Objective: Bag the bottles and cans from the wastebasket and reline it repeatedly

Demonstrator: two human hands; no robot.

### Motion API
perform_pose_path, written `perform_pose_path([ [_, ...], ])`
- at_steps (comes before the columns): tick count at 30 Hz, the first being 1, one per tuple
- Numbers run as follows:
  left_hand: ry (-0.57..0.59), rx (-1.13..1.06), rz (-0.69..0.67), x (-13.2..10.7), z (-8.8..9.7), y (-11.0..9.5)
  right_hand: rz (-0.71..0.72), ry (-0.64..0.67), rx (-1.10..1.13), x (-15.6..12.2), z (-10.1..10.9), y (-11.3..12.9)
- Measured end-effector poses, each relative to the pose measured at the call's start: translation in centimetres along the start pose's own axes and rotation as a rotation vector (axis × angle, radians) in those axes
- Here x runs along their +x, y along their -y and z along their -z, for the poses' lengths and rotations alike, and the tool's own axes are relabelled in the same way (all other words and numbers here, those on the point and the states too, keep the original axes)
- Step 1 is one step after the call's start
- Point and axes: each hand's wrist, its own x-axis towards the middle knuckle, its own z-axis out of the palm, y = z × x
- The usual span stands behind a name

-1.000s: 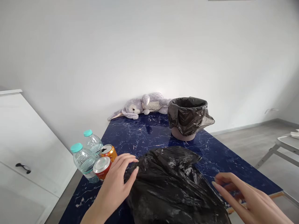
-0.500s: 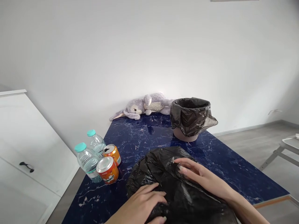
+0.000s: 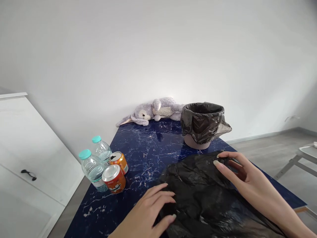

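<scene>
A crumpled black bin bag is spread over the near part of the table, its lower end cut off by the frame. My right hand pinches the bag's far right edge between thumb and fingers. On the bag's left edge rests my left hand, fingers and thumb apart, touching the plastic without a visible grip. Left of the hands stand two clear bottles with turquoise caps, a front bottle and a rear bottle. Beside them are an orange-red can and an opened orange can.
A small bin lined with a black bag stands at the table's far right. A plush rabbit lies along the wall. The blue marbled table has a white cabinet to its left and a chair to its right.
My right hand has moved right, drawing the bag's edge with it. The bag is spread wider and flatter to the right. My left hand stays nearly in place.
</scene>
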Motion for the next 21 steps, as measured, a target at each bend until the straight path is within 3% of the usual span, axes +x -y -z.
perform_pose_path([
  [3, 0.083, -0.031, -0.077, 0.2, -1.3, -0.7, -0.025, 0.0, -0.081, 0.2, 0.7, -2.2],
  [7, 0.125, -0.071, -0.229, 0.2, -3.0, -0.7, 0.021, 0.048, -0.225, 0.6, 1.7, -6.9],
  [10, -0.072, -0.067, -0.206, 0.7, -3.6, 0.2, 0.056, 0.133, -0.277, 0.6, 2.5, -8.9],
  [12, -0.303, -0.031, -0.04, 1.6, -3.4, 1.2, 0.054, 0.204, -0.266, 0.3, 2.9, -8.9],
  [14, -0.414, -0.015, 0.175, 3.1, -2.9, 2.3, 0.064, 0.241, -0.251, 0.0, 3.1, -8.1],
  [17, -0.255, -0.139, 0.376, 5.7, -2.4, 3.8, 0.127, 0.244, -0.269, -0.6, 3.2, -6.6],
  [19, -0.137, -0.251, 0.398, 7.2, -2.4, 4.2, 0.186, 0.216, -0.303, -1.1, 3.4, -5.9],
  [21, -0.095, -0.329, 0.366, 8.1, -2.6, 4.1, 0.245, 0.167, -0.343, -1.6, 3.7, -5.4],
])
